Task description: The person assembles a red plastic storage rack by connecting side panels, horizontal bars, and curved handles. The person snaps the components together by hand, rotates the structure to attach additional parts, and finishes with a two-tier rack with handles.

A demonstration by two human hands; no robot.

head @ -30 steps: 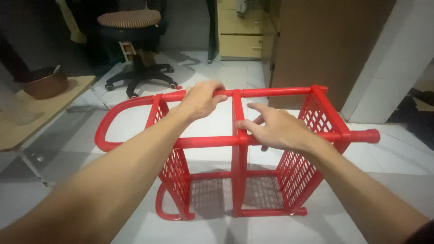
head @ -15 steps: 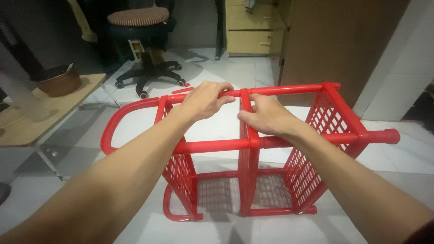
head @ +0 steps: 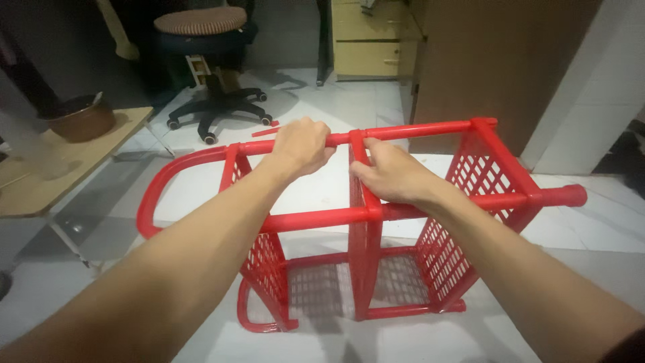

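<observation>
Gripping the far top rail of a red plastic rack (head: 376, 215), the left hand (head: 304, 144) is wrapping its fingers (head: 321, 156) fully around the round bar, clenched tight on it. The right hand (head: 393, 176) is sitting just to the right of those fingers, resting over the middle cross-piece where it is meeting the far rail; its fingers (head: 366, 176) are curling down around that upright divider, grasping it, with the thumb lying along the top near the rail.

The rack is standing upright on the white tiled floor (head: 322, 107), directly under both sets of fingers. Below the fingers, its lattice side panels and perforated bottom shelf are showing, split into two compartments by the divider under the right hand. Left of the left fingers, the two top rails are joining in a rounded loop; right of the right fingers, the near rail is sticking out past the end panel as a stub.

Beyond the fingers, a dark swivel chair (head: 205, 40) with a striped seat cushion is standing on the floor. Far to the left of the fingers, a low wooden counter (head: 74, 158) is carrying a brown bowl (head: 84, 119). Beyond the right fingers, a brown cabinet (head: 497, 60) is rising beside a pale yellow drawer unit (head: 369, 40).
</observation>
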